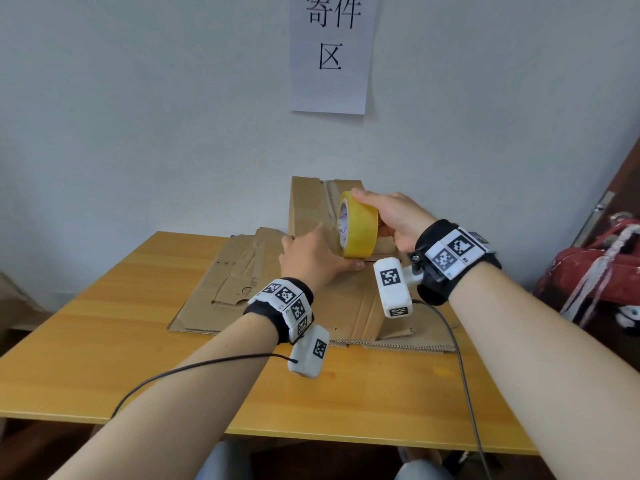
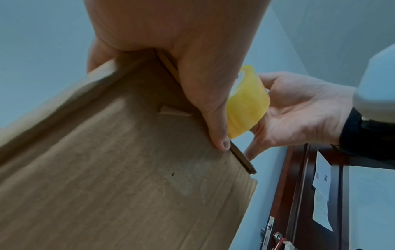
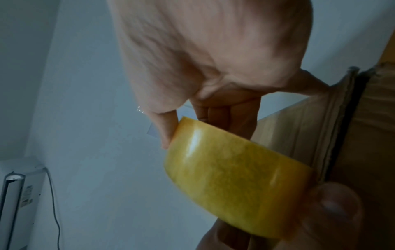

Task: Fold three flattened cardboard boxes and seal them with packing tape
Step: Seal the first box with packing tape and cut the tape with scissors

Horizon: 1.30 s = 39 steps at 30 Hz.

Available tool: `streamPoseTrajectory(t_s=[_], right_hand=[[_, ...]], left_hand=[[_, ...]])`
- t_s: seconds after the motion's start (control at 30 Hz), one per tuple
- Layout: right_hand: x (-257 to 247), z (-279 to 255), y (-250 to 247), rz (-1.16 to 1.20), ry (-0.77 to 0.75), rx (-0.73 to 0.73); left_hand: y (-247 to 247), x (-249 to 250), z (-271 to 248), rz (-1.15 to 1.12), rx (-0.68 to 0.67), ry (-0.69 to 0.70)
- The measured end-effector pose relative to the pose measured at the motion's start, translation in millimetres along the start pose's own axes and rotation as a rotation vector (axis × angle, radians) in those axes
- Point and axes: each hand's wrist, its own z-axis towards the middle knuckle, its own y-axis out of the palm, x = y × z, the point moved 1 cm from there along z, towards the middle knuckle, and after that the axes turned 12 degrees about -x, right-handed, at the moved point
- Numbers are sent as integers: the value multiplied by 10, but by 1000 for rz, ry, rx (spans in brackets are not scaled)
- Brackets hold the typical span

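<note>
A yellow packing tape roll (image 1: 358,226) is held on edge above the table, and my right hand (image 1: 389,216) grips it, fingers over the top and thumb below. My left hand (image 1: 311,258) pinches the closed flap edges of a partly folded cardboard box (image 1: 308,206) that stands behind the roll. In the left wrist view the thumb (image 2: 215,121) lies along the flap edges of the box (image 2: 132,169), with the roll (image 2: 245,108) just beyond. The right wrist view shows the roll (image 3: 235,177) against the box (image 3: 316,135). Flattened cardboard (image 1: 277,299) lies under both hands.
The wooden table (image 1: 121,341) stands against a white wall with a paper sign (image 1: 330,53). A red bag (image 1: 595,271) sits off the table's right side. Wrist camera cables (image 1: 457,358) trail over the table's front edge.
</note>
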Motion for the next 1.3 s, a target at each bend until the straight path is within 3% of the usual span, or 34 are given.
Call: streamPoseTrajectory(t_s=[0.43,0.83,1.03,1.3], right_hand=[[-197,-219,-1,74,147,-23],[-47,-449,-9,1,298,-95],[48,-532,-39,54,229,-105],[82,-647,3,162,66,-71]], left_hand=[[6,7,50,-64,-10,-5],[-66,112,11,-89,-30,-82],[-94,158,13,-90,-63,-96],[-292,115,-36,-48,-180,69]])
